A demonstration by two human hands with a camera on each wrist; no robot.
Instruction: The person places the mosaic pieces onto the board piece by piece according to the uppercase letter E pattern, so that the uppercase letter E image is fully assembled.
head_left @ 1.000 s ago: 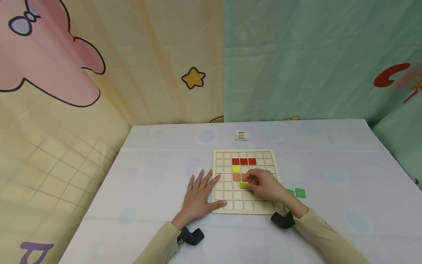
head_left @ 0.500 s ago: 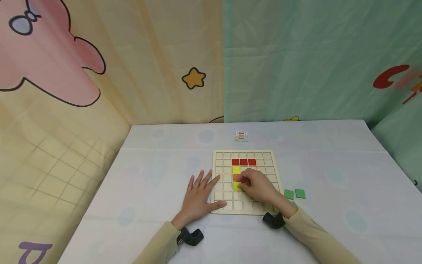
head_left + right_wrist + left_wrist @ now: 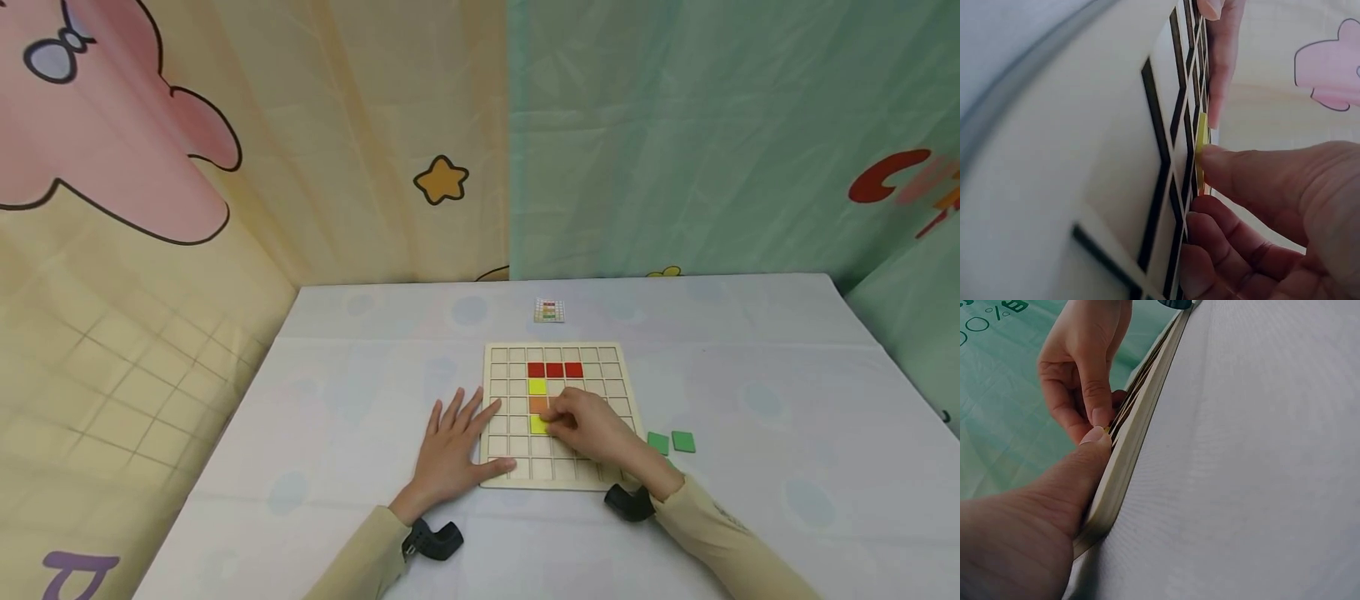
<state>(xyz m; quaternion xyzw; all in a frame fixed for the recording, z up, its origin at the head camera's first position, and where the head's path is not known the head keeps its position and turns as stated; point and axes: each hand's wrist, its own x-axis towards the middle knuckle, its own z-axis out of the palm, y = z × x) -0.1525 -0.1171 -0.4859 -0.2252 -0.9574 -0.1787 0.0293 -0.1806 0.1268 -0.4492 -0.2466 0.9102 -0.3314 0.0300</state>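
Observation:
A pale gridded board (image 3: 540, 482) lies on the table. My left hand (image 3: 450, 454) rests spread along its left edge, thumb and fingertips on the board. With thumb and fingers curled, my right hand (image 3: 596, 427) pinches a yellow square tile (image 3: 537, 425) at a cell below an orange tile (image 3: 537, 405). In the right wrist view that yellow tile (image 3: 1202, 134) stands slightly proud of the grid, the thumb against it. Another yellow tile (image 3: 537, 387) sits above the orange one, under a row of red tiles (image 3: 554, 369). My right hand hides the cells to its right.
Green square tiles (image 3: 683, 441) lie on the table right of the board, partly covered by the right forearm. Behind the board lies a small card (image 3: 549, 311) printed with a coloured grid. Curtains (image 3: 375, 125) hang past the table's far edge.
My right hand has moved left with the yellow tile, from under the covered second orange cell to below the first orange tile. It then shifts barely. The left hand stays put.

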